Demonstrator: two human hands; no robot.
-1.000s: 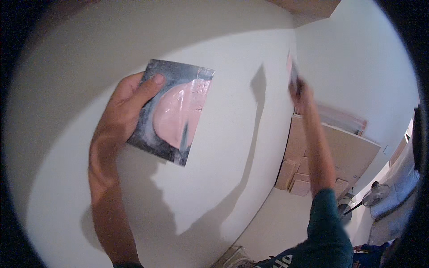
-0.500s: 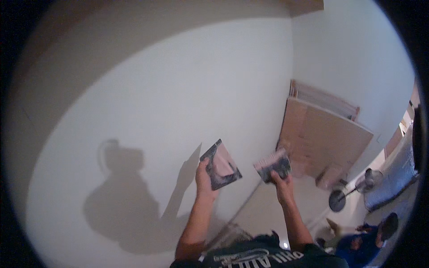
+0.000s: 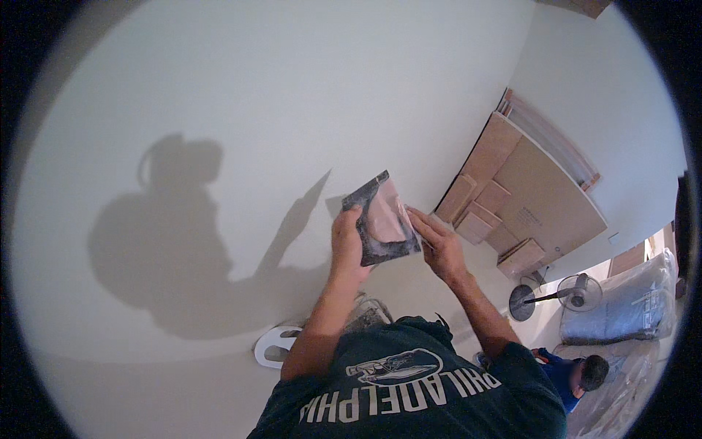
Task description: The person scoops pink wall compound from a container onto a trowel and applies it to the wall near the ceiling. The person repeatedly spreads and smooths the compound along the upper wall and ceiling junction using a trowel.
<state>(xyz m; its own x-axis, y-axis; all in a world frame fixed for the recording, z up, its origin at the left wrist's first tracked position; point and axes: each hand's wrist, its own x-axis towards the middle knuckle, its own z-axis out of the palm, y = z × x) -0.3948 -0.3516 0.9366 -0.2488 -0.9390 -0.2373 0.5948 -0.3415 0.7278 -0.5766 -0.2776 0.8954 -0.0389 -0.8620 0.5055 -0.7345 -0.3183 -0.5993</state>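
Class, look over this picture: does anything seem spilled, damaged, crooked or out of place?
Nothing stands out. The pink paste sits on the flat plate held in the left hand, with no drips visible. The large board looks whole, with smaller boards in front of it.

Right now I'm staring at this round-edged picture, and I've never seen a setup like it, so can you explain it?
There's no machine: these are a person's bare hands, filmed from a wide fisheye camera on their head, so straight edges bend. The left hand holds a dark flat plate with pink paste on it. The right hand is at the plate's right edge; whether it grips anything is hard to tell. Around them are a pale wall, brown boards and a fan.
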